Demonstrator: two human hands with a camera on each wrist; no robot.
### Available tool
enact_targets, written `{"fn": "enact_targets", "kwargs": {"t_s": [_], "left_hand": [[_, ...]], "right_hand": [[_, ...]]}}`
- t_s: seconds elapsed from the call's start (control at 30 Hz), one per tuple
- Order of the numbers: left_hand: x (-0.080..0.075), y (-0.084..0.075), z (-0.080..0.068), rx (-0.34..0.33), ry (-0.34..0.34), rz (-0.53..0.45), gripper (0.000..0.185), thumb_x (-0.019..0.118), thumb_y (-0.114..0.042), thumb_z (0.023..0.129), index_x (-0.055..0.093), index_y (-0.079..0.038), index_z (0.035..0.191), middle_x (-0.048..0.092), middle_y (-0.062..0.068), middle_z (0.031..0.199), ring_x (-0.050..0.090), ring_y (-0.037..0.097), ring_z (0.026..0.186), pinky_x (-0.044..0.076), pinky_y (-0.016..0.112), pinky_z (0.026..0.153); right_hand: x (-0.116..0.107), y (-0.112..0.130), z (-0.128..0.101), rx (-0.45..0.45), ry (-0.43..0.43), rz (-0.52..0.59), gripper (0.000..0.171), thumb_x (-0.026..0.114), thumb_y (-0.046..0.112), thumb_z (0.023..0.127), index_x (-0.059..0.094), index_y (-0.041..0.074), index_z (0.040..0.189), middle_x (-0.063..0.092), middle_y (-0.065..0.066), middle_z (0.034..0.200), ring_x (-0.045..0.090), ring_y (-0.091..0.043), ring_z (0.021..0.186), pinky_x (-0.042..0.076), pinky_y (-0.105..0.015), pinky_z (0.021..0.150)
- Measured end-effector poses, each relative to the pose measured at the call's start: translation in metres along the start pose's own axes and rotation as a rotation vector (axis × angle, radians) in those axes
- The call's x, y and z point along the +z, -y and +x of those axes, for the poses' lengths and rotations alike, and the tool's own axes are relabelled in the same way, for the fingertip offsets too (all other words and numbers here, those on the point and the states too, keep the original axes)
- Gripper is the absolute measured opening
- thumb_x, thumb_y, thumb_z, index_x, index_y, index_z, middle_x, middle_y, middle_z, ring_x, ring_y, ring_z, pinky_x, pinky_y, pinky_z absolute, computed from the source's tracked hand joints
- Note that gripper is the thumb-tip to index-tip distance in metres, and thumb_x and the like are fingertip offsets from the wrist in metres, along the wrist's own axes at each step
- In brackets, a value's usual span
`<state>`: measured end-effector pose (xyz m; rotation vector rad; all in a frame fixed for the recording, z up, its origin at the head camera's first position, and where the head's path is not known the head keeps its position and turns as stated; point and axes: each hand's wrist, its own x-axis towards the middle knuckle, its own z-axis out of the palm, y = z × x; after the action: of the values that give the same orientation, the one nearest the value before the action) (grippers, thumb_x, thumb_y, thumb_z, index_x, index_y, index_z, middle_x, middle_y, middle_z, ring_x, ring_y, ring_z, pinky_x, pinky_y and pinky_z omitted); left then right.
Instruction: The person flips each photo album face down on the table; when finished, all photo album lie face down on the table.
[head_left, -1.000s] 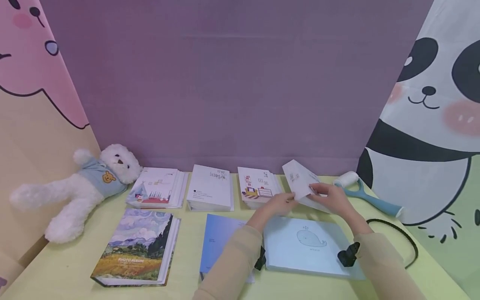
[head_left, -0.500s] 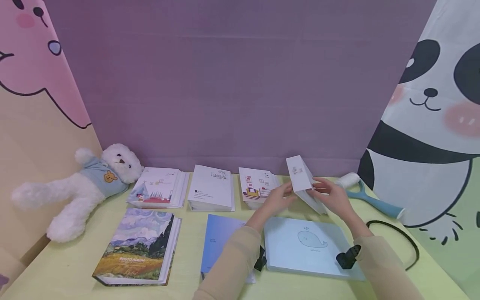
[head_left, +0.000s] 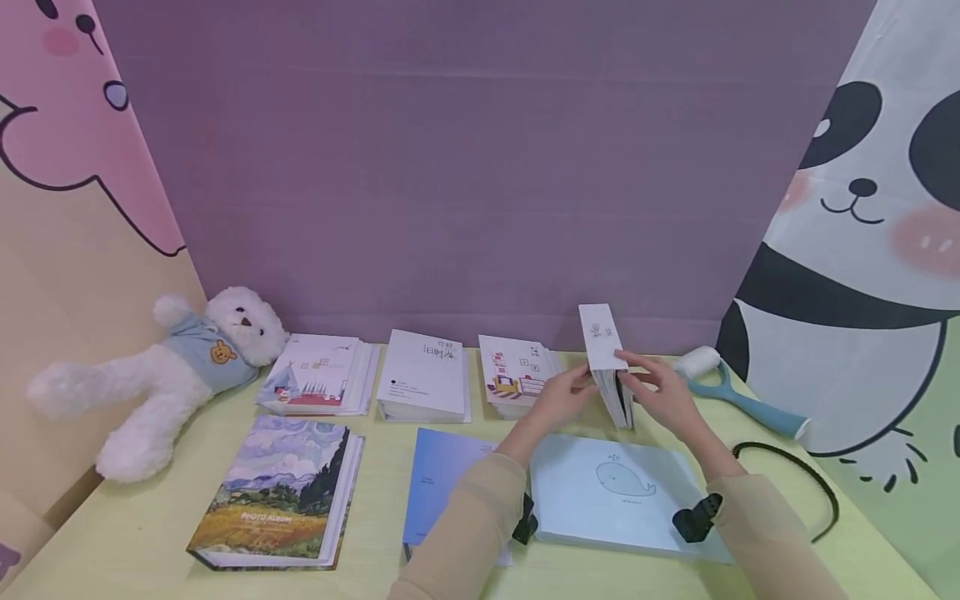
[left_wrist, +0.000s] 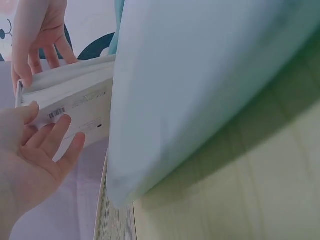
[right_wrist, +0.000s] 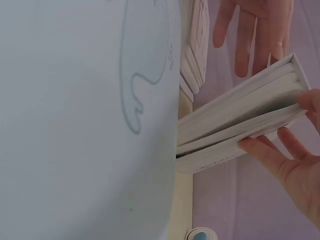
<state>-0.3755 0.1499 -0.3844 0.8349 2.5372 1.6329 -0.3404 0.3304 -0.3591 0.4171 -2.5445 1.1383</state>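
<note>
A thick white photo album (head_left: 600, 337) stands on end at the back of the table, spine up and pages showing along its near side. My right hand (head_left: 660, 396) holds it at its right side; in the right wrist view the thumb is at the page edges and the fingers (right_wrist: 265, 150) lie against the cover. My left hand (head_left: 558, 398) is at the album's other side. Its fingers (left_wrist: 55, 137) are spread and loosely extended along the barcoded back cover. Close below the hands lies a pale blue album (head_left: 570, 492) with a whale drawing.
Three white albums, the first a tent-print album (head_left: 311, 371), lie along the back. In front are a landscape-cover photo album (head_left: 266, 492) and a blue album (head_left: 442, 475). A plush bear (head_left: 202, 358) lies left; a lint roller (head_left: 750, 400) and black cord (head_left: 806, 471) are right.
The white album has turned from tilted and splayed to upright, with its covers closer together. My left hand has loosened from its edge. The right hand has stayed at its right side.
</note>
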Motion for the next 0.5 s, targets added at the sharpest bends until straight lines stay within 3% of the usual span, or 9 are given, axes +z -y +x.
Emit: {"fn": "enact_targets", "kwargs": {"t_s": [0.27, 0.5], "left_hand": [[-0.002, -0.001, 0.001, -0.014, -0.019, -0.006, 0.049, 0.050, -0.027, 0.089, 0.031, -0.032, 0.134, 0.045, -0.006, 0.130, 0.059, 0.015, 0.100, 0.047, 0.021, 0.081], [0.002, -0.003, 0.001, 0.004, 0.054, 0.042, 0.054, 0.048, -0.017, 0.090, 0.023, -0.032, 0.136, 0.040, -0.007, 0.134, 0.054, 0.020, 0.108, 0.044, 0.021, 0.086]], "right_hand": [[-0.002, 0.008, 0.001, 0.051, 0.047, 0.143, 0.043, 0.046, 0.026, 0.091, 0.038, 0.009, 0.129, 0.032, -0.017, 0.134, 0.045, -0.040, 0.109, 0.051, -0.044, 0.073], [-0.010, 0.008, 0.002, 0.164, 0.111, 0.134, 0.057, 0.049, 0.039, 0.087, 0.029, 0.009, 0.130, 0.024, -0.021, 0.136, 0.040, -0.043, 0.113, 0.049, -0.047, 0.076]]}}
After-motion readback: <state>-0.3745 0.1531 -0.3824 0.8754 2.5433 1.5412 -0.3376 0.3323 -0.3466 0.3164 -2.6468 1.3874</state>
